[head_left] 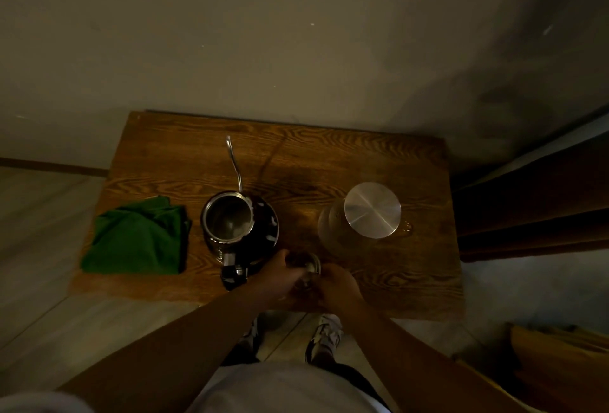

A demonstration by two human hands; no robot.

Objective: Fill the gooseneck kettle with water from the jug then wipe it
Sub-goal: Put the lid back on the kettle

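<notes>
Upright, lidless kettle (240,228), spout away from person; both hands' (280,276) grip unclear

Bare table (346,155) is left behind the kettle (240,228) and jug (362,218), up to the wall (263,50). The gap between them is open. The left is taken by the cloth (138,238); the near edge is blocked by both hands (280,276).

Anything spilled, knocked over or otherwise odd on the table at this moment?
Nothing stands out. The kettle stands upright with its lid off and the opening exposed; both hands hold a small round object, probably that lid, near the table's front edge. The jug is upright and capped, the green cloth folded at left. No spill visible.
</notes>
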